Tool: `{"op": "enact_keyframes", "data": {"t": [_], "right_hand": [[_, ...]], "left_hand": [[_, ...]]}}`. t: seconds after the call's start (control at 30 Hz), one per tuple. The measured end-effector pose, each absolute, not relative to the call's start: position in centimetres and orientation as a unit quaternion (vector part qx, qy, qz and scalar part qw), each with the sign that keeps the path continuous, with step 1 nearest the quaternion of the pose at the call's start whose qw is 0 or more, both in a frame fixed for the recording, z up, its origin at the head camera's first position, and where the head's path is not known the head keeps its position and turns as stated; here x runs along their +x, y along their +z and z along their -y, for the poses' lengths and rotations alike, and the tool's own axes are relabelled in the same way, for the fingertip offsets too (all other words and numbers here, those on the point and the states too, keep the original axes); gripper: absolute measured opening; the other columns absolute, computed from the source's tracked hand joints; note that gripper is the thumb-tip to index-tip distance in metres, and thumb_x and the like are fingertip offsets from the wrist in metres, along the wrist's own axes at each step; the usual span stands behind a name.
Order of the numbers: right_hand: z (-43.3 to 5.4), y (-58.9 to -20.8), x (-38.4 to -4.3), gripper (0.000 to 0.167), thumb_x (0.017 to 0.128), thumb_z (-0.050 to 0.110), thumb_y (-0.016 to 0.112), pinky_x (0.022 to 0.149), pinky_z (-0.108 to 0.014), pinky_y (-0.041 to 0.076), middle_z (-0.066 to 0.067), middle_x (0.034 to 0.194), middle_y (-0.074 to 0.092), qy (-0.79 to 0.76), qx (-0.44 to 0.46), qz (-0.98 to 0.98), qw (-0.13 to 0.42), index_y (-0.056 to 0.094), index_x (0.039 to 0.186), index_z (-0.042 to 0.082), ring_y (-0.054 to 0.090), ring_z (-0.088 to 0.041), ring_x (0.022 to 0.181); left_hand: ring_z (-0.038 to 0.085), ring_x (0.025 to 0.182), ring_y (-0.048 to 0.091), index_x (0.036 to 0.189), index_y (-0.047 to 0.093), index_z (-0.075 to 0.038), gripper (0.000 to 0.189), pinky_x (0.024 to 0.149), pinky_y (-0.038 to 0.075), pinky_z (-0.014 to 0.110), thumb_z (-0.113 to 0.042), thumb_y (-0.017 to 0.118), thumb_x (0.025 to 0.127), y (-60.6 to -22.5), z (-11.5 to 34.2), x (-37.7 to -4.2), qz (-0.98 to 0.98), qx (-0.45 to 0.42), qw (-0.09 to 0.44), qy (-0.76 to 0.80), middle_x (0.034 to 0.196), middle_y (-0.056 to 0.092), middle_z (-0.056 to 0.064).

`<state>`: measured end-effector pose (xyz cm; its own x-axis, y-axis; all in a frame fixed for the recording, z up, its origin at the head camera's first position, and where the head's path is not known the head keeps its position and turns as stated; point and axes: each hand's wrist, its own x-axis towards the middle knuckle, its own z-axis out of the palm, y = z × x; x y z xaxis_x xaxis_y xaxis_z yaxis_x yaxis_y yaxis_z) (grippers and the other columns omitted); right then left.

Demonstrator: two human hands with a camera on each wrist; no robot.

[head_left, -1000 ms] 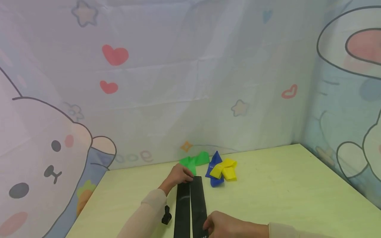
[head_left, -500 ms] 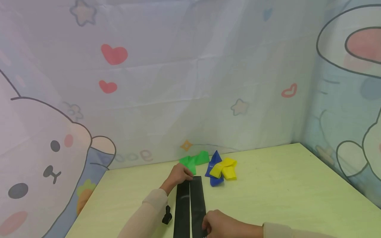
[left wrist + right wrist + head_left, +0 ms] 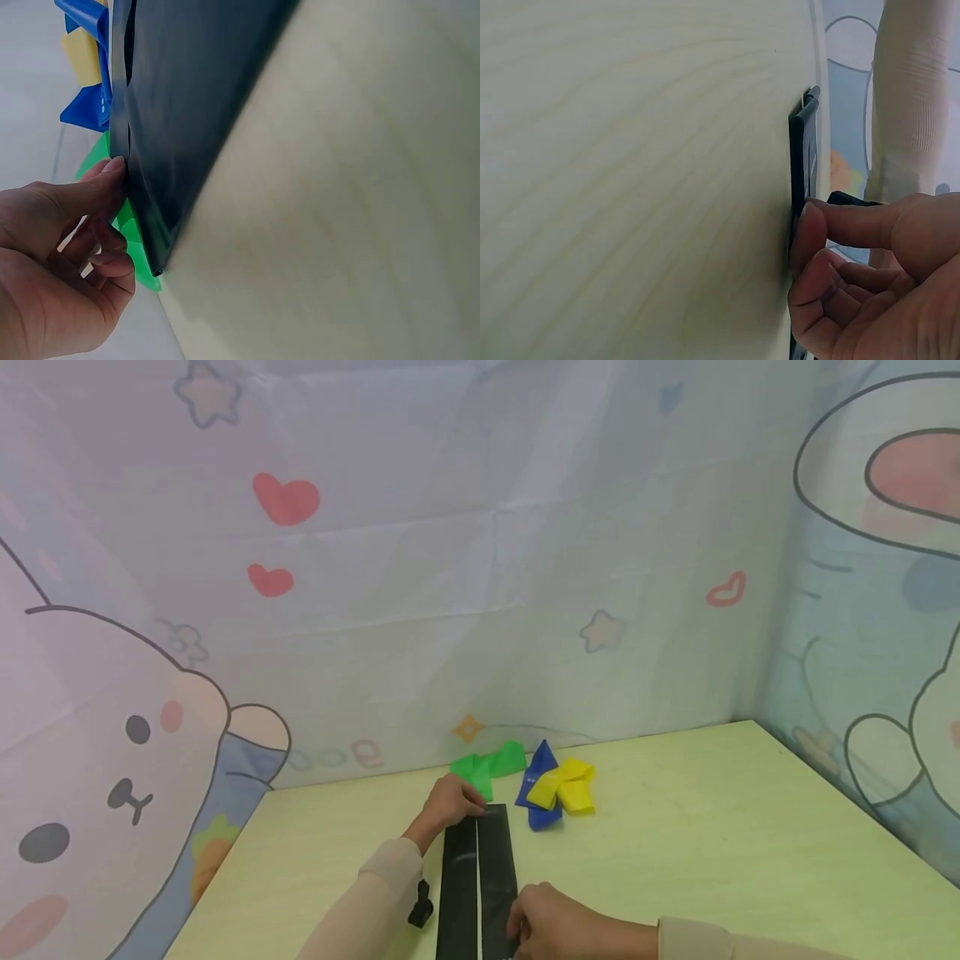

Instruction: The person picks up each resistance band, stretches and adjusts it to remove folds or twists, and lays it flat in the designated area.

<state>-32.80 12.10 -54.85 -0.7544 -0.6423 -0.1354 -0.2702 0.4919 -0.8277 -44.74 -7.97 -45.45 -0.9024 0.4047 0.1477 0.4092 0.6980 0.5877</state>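
A black resistance band (image 3: 497, 860) lies flat along the table in two side-by-side strips with a narrow slit between them. At its far end, my left hand (image 3: 450, 802) pinches the band near the slit; in the left wrist view, the thumb and index finger of that hand (image 3: 71, 255) meet at the band's edge (image 3: 180, 112). Nearer the front, my right hand (image 3: 562, 922) pinches the right strip's outer edge. Seen from the right wrist, thumb and curled fingers of the right hand (image 3: 855, 277) close on the thin edge of the band (image 3: 804, 154). The band's near end is out of the head view.
Behind the left hand lies a folded green band (image 3: 491, 767). A blue band (image 3: 538, 785) sits to its right, with a yellow band (image 3: 568, 785) over part of it. A small black object (image 3: 422, 906) is beside the left sleeve. A printed cloth (image 3: 420, 568) stands behind the table (image 3: 675, 843).
My right hand has slid slightly up and left along the right strip. My left hand and the coloured bands keep their places.
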Motion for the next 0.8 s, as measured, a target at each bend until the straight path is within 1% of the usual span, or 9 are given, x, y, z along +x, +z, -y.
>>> {"op": "enact_keyframes", "data": {"t": [0.33,0.57,0.7,0.8], "right_hand": [[-11.92,-55.07,-32.64,0.012,0.08,0.017,0.084,0.059,-0.027,0.055,0.006,0.071,0.07,-0.443,-0.275,-0.827,0.212,0.075,0.088,0.022,0.067,-0.012,0.065],[-11.9,-55.11,-32.74,0.012,0.081,0.017,0.083,0.059,-0.027,0.055,0.005,0.071,0.069,-0.437,-0.279,-0.827,0.217,0.074,0.087,0.022,0.067,-0.012,0.065],[-12.0,-55.19,-32.8,0.012,0.081,0.016,0.082,0.06,-0.027,0.055,0.005,0.071,0.07,-0.439,-0.288,-0.822,0.22,0.074,0.088,0.022,0.067,-0.012,0.065],[-12.06,-55.2,-32.85,0.011,0.082,0.017,0.082,0.06,-0.027,0.055,0.005,0.072,0.07,-0.44,-0.285,-0.821,0.224,0.074,0.088,0.022,0.068,-0.012,0.065]], "left_hand": [[0.026,0.083,0.069,0.096,0.078,-0.001,0.015,0.072,0.057,0.039,-0.004,0.081,0.082,-45.46,8.04,-44.91,0.923,-0.229,0.011,-0.31,0.089,0.075,0.008],[0.029,0.086,0.069,0.094,0.079,-0.002,0.011,0.072,0.058,0.041,-0.004,0.08,0.083,-45.37,8.0,-44.99,0.926,-0.219,0.006,-0.307,0.09,0.075,0.008],[0.03,0.089,0.069,0.095,0.08,-0.002,0.012,0.074,0.058,0.042,-0.004,0.079,0.083,-45.41,7.9,-44.9,0.928,-0.212,0.005,-0.305,0.093,0.075,0.009],[0.031,0.088,0.069,0.094,0.08,-0.001,0.012,0.074,0.058,0.042,-0.003,0.079,0.083,-45.45,7.88,-44.92,0.93,-0.215,0.008,-0.299,0.093,0.075,0.01]]}}
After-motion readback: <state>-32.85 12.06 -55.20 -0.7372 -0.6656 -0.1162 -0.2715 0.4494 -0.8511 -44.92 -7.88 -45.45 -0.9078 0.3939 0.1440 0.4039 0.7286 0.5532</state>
